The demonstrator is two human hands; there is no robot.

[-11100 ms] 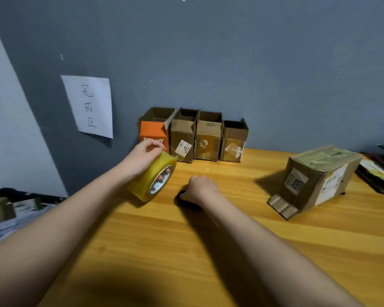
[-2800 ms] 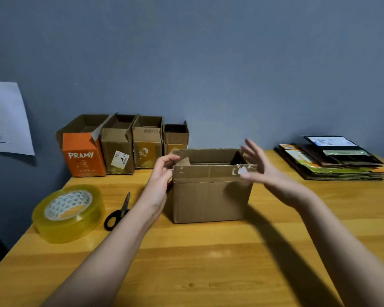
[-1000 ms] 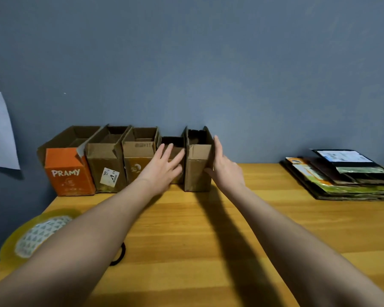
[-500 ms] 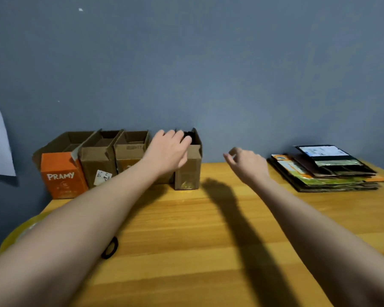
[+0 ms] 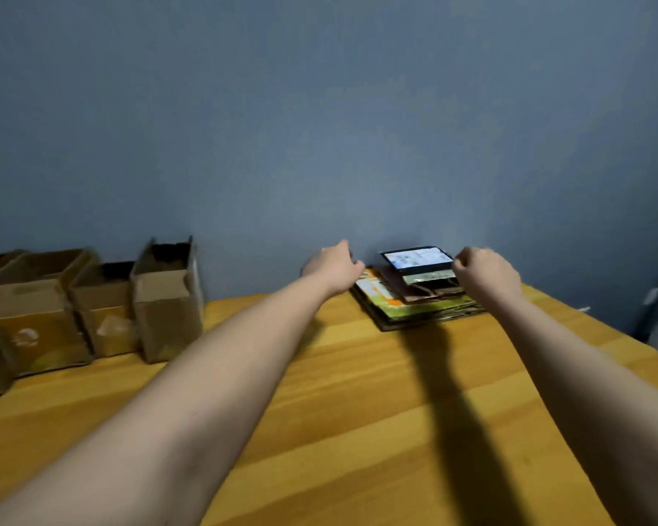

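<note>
Left hand, loosely open and empty, and right hand, curled, grip unclear, reach the carton stack; best lift just the top sheet by opposite edges.

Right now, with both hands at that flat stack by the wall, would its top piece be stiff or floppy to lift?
Probably light and fairly stiff: the top piece looks thin and lies flat. The stack is unevenly piled, so lower sheets may well slide on the smooth-looking table.

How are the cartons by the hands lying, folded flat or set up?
Folded flat: the cartons lie as thin sheets stacked on the table.
</note>
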